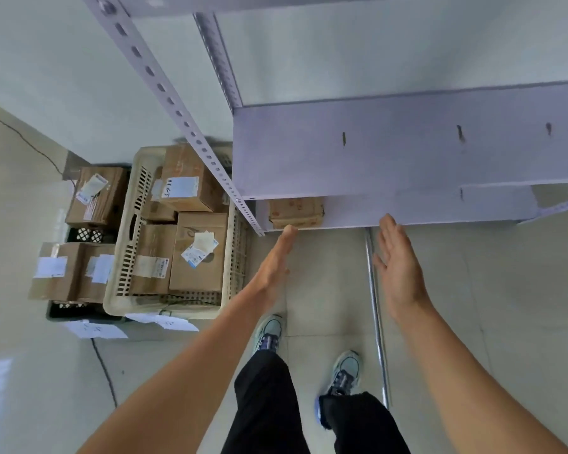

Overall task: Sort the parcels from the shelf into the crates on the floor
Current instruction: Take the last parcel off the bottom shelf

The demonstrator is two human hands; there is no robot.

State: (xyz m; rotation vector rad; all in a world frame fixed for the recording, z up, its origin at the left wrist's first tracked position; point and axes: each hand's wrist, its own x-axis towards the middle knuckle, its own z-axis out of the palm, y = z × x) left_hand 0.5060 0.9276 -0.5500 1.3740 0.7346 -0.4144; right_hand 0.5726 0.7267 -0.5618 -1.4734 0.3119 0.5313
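Observation:
A small brown cardboard parcel (295, 212) lies on the lower shelf board of the white metal shelf (391, 152), near its left post. My left hand (274, 260) is stretched out flat, fingertips just in front of that parcel. My right hand (397, 260) is held flat too, palm facing left, a little to the right, holding nothing. On the floor to the left stands a cream crate (125, 244) filled with several cardboard parcels (197, 253). Left of it, a black crate (79, 309) carries more parcels (63, 273).
The shelf's perforated post (191, 129) runs down between crate and shelf. A chrome rail (377, 319) lies along the tiled floor by my right foot (343, 371). Paper slips (95, 329) lie in front of the crates. A thin cable (104, 371) crosses the floor.

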